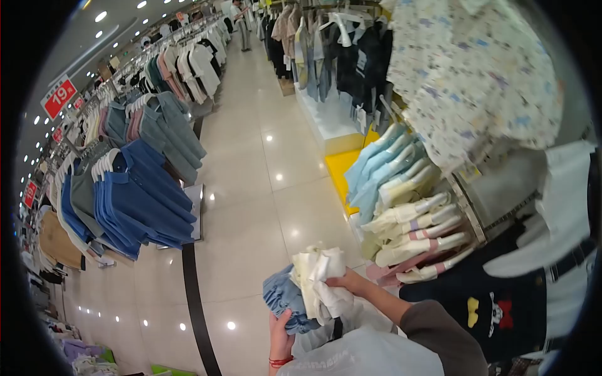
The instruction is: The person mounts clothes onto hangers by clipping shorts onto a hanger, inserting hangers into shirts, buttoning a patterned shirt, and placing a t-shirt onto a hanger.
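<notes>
**Left hand (283, 332) and right hand (350, 283) hold a soft bundle above the aisle floor (251, 188)**

At the left, a red price sign (59, 97) stands above the racks, presumably raised so that it reads over the clothes. Nearer, blue shirts (147, 200) hang packed in a row beside the aisle, one front turned outward, probably to show the cut while saving room. Far down the aisle stands a person (241, 26).

Near the middle, the left hand, a red cord (280, 361) round its wrist, grips the blue denim garment (283, 296) from the near left, thumb against the cloth; that likely keeps loose folds from sagging. Touching the denim on its right is the cream cloth (307, 289), bunched up. The right hand closes on this from the right (how far its fingers reach into the folds, I cannot tell), so the two pieces are squeezed together between the hands. Below the right forearm spreads a white sheet-like thing (357, 354), perhaps a bag.

Farther right, pastel garments (407, 200) hang in a slanting row, seemingly grouped by colour. Above them is a printed garment (473, 81); near right, a dark garment (517, 313) shows its cartoon patches outward.
</notes>
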### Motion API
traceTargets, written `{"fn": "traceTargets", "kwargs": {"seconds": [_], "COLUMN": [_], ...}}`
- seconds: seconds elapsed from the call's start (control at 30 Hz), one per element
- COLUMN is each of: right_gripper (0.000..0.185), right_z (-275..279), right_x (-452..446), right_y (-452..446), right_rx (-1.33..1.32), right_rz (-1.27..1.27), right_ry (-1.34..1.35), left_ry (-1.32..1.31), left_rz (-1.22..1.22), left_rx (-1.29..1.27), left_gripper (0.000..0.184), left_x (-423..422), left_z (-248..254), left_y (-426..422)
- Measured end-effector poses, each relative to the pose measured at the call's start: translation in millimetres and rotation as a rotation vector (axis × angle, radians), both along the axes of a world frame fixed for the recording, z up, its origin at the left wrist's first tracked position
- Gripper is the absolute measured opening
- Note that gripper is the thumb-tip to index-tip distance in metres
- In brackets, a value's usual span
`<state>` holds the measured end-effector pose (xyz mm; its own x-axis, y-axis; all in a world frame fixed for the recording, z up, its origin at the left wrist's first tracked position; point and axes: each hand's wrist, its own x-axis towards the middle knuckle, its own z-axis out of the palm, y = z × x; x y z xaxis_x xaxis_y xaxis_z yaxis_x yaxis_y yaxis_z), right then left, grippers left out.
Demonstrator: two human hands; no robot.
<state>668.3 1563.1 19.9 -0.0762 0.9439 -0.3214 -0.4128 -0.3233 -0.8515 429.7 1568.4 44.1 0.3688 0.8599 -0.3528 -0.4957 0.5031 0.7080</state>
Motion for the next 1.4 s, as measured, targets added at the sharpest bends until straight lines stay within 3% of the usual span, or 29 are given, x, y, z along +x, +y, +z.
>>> {"fn": "traceTargets", "kwargs": {"seconds": [0.07,0.2,0.4,0.5,0.67,0.73,0.83,0.9,1.07,1.23,1.4], "right_gripper": [0.052,0.048,0.047,0.046,0.046,0.048,0.051,0.055,0.054,0.053,0.050], "right_z": [10.5,14.8,-31.6,-28.8,-21.5,-17.3,-25.6,-39.8,-62.1,-53.6,-24.7], "right_x": [3.4,10.9,36.2,55.5,65.6,59.0,63.8,73.2,118.0,170.9,236.9], "right_y": [45.3,112.7,197.5,251.6,326.8,341.8,349.0,358.6,396.5,483.0,576.9], "right_rx": [-0.020,-0.021,-0.040,-0.037,-0.064,-0.095,0.029,-0.022,-0.140,-0.028,0.049], "right_rz": [0.098,0.037,-0.238,-0.341,-0.592,-0.703,-0.772,-0.805,-0.770,-0.616,-0.558], "right_ry": [-0.072,-0.125,0.086,0.165,0.085,0.094,0.234,0.261,0.239,0.337,0.130], "left_ry": [-0.013,-0.065,-0.039,0.022,-0.010,0.018,0.043,0.107,0.148,0.210,0.036], "left_rz": [0.095,0.127,-0.216,-0.327,-0.542,-0.673,-0.735,-0.768,-0.740,-0.665,-0.479], "left_rx": [0.005,-0.126,-0.169,-0.050,0.048,0.064,0.065,0.035,-0.052,0.111,0.142], "left_gripper": [0.053,0.055,0.055,0.053,0.047,0.056,0.043,0.044,0.045,0.049,0.055], "left_x": [3.4,14.0,45.5,79.4,117.0,128.8,151.5,164.4,200.7,234.3,290.5], "left_z": [-8.7,-30.3,-29.8,7.5,27.7,30.3,29.9,9.7,-3.4,13.4,26.8], "left_y": [25.7,95.9,251.4,334.4,457.4,491.0,520.5,536.4,572.6,641.6,709.4]}}
